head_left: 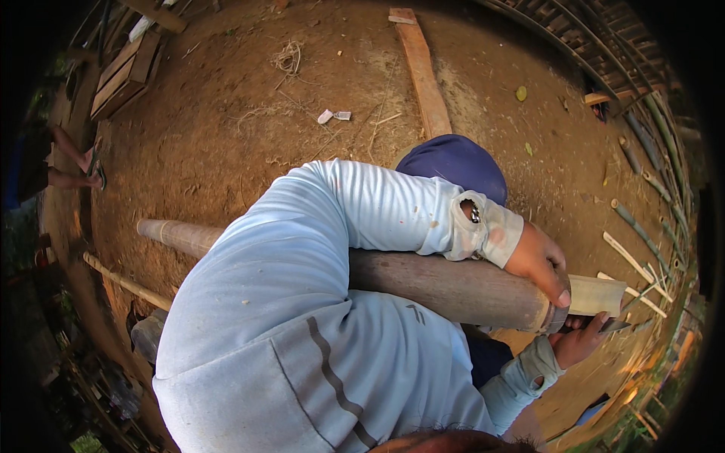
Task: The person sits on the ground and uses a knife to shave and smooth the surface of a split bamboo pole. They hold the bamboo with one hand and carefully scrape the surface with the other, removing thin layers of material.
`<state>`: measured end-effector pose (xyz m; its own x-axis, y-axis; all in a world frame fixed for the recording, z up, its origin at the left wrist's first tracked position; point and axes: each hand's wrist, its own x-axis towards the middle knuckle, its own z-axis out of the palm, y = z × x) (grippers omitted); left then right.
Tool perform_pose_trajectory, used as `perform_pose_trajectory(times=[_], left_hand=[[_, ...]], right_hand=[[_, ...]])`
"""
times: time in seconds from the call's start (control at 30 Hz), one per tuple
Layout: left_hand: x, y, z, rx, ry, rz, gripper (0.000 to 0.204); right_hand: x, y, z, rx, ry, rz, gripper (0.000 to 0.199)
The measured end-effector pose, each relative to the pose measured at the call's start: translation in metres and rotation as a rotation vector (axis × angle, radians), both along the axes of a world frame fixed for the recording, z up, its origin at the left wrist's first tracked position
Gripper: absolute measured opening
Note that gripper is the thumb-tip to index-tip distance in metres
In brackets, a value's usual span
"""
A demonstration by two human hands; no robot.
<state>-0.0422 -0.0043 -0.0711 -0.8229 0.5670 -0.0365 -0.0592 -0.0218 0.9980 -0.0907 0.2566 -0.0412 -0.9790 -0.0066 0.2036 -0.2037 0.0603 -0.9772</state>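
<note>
A thick brown bamboo pole (423, 283) passes under my left arm and across my body, over my dark blue trouser legs. At its right end a pale, cut-open section (595, 294) sticks out, showing the inner wall. My left hand (540, 264) presses on top of the pole near this end, fingers curled over its round side. Just below, my right hand (580, 343) is closed at the underside of the cut section, around a dark flat blade (617, 325) whose tip points right. Its handle is hidden. Both sleeves are light blue, with torn cuffs.
A wooden plank (423, 75) lies on the dirt floor ahead. Bamboo poles and pale split strips (634, 257) lie at right. A wooden crate (127, 74) stands far left, above another person's sandalled feet (92, 170). Tangled fibre (288, 59) lies on the ground.
</note>
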Motion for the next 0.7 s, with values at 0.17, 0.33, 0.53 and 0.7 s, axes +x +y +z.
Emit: perform_pose_trajectory(times=[0.17,0.33,0.53,0.7], left_hand=[[-0.001,0.001,-0.001,-0.003,0.008,-0.004,0.106],[-0.001,-0.001,-0.001,0.001,0.012,0.004,0.104],[0.0,-0.002,0.003,-0.005,0.006,-0.004,0.103],[-0.001,-0.001,0.001,-0.017,0.018,-0.001,0.103]], right_hand=[[0.003,-0.005,0.0,-0.054,-0.02,-0.017,0.049],[0.002,-0.002,-0.002,-0.089,-0.053,-0.018,0.04],[0.001,0.0,-0.004,-0.09,-0.066,-0.02,0.038],[0.001,0.001,-0.007,-0.079,-0.065,-0.013,0.038]])
